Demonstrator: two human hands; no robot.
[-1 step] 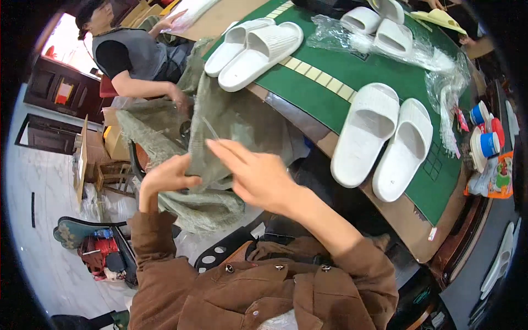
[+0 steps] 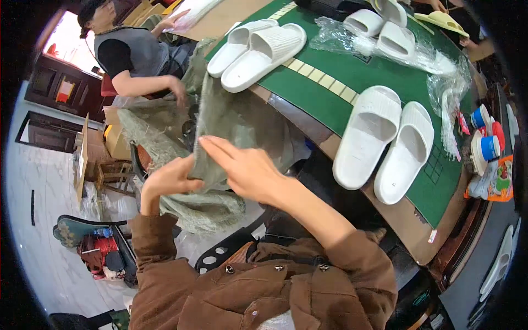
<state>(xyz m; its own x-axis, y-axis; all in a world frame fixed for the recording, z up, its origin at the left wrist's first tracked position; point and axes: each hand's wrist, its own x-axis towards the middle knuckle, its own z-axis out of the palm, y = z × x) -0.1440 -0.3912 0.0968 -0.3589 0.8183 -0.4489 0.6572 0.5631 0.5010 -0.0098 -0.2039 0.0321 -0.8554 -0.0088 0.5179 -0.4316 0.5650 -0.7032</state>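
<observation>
Left hand (image 2: pixel 168 181) pinches our green sack (image 2: pixel 231 124) beside the table (image 2: pixel 385 77), holding it taut; right hand (image 2: pixel 247 170) lies open, flat on it.

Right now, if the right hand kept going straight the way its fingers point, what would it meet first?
The right hand points left and slightly up, fingers flat on the grey-green woven sack. Going on, it would slide along the sack; beyond its edge comes the co-worker's hand, though depth is unclear.

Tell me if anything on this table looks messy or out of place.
Crumpled clear plastic wrap lies loose across the green table beside the white slippers. The green sack in both hands has frayed edges.
</observation>
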